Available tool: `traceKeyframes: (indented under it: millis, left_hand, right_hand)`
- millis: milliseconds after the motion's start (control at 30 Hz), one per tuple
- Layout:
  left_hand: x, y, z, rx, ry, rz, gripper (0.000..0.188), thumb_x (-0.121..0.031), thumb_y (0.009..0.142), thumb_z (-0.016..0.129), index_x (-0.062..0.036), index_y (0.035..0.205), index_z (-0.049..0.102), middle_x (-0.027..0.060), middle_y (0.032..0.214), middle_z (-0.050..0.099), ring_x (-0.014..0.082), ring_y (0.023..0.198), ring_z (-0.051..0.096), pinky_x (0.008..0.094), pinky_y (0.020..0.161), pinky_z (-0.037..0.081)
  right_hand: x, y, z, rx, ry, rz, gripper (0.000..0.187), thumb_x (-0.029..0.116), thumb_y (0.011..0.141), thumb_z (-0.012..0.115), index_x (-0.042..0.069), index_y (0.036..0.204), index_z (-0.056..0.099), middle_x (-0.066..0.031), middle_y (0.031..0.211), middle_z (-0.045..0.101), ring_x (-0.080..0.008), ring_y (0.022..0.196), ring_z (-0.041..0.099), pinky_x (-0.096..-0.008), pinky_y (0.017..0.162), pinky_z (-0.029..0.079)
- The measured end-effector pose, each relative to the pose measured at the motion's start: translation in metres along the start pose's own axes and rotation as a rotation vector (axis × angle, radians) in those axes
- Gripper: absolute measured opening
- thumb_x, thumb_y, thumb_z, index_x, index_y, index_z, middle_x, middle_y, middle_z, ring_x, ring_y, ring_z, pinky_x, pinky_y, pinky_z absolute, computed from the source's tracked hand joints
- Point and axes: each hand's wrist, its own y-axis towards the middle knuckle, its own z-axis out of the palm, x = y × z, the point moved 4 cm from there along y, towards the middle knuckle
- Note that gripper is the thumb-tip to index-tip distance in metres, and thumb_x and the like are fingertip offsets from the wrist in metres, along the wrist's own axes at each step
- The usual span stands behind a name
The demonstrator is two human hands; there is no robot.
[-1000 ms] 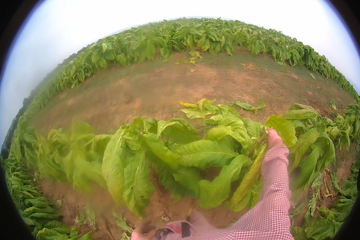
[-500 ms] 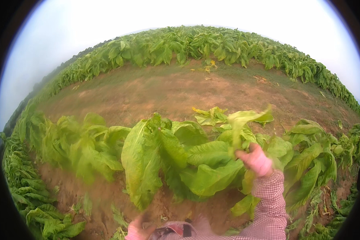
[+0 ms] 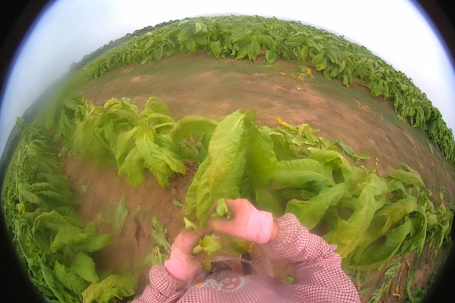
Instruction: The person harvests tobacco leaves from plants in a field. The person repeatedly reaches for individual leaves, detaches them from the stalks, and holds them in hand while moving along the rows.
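My two hands are close together in front of my body, near the lower middle. My right hand (image 3: 240, 221) is closed, with a bit of green tobacco leaf (image 3: 221, 207) showing at its fingers. Just to its left and lower, my left hand (image 3: 186, 248) has its fingers curled round yellow-green tobacco leaves (image 3: 209, 244), whose ends stick out above and beside it. The hands almost touch, and blur hides the exact grip. Right beyond them stands a tobacco plant (image 3: 228, 154) with large drooping leaves.
The near row of tobacco plants (image 3: 136, 139) runs from left to right ahead of me. Another row (image 3: 40, 212) borders the left side. Past a strip of brown soil (image 3: 227, 83), a dense tobacco field (image 3: 268, 38) spreads out. My checked sleeves (image 3: 313, 252) fill the bottom.
My right hand has come from the plants on the right, where it gripped a leaf, in to my left hand. My left hand has risen slightly. The view has turned.
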Motion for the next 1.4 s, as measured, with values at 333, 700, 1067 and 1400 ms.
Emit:
traceKeyframes:
  millis: [333,700,1067,1400]
  left_hand:
    - [0.03,-0.063,-0.022,-0.231,-0.525,-0.215,0.046,-0.014,0.083,0.06,-0.0035,0.124,0.041,0.0116,0.118,0.049,0.0261,0.11,0.049,0.0365,0.096,0.04]
    - [0.08,-0.085,-0.027,-0.491,-0.616,-0.392,0.042,-0.008,0.07,0.073,-0.0007,0.107,0.054,0.0077,0.098,0.062,0.0186,0.089,0.061,0.0288,0.075,0.049]
    - [0.149,-0.086,-0.04,-0.657,-0.561,-0.539,0.027,0.003,0.072,0.067,0.0037,0.097,0.059,0.008,0.09,0.063,0.0146,0.078,0.059,0.028,0.068,0.048]
    - [0.142,-0.044,-0.046,-0.745,-0.425,-0.677,0.028,0.001,0.068,0.068,0.0037,0.095,0.06,0.0049,0.086,0.061,0.0133,0.075,0.057,0.0266,0.07,0.046]
  right_hand:
    - [0.012,0.047,0.151,-0.118,0.749,0.013,0.022,0.007,0.072,0.068,0.005,0.092,0.062,-0.0003,0.082,0.061,-0.009,0.076,0.054,-0.0246,0.068,0.046]
    - [0.002,0.068,0.178,-0.036,0.818,-0.005,0.026,0.02,0.077,0.067,0.002,0.094,0.058,-0.0022,0.084,0.059,-0.0103,0.079,0.053,-0.0255,0.069,0.045]
    - [-0.147,0.037,-0.071,-0.943,0.639,0.216,0.033,0.011,0.077,0.066,0.0,0.107,0.059,-0.0122,0.095,0.064,-0.0218,0.081,0.062,-0.0316,0.067,0.05]
    - [-0.189,0.171,-0.237,-0.947,0.186,0.614,0.061,0.037,0.08,0.061,-0.003,0.123,0.048,-0.0174,0.128,0.05,-0.0283,0.117,0.048,-0.0336,0.097,0.037]
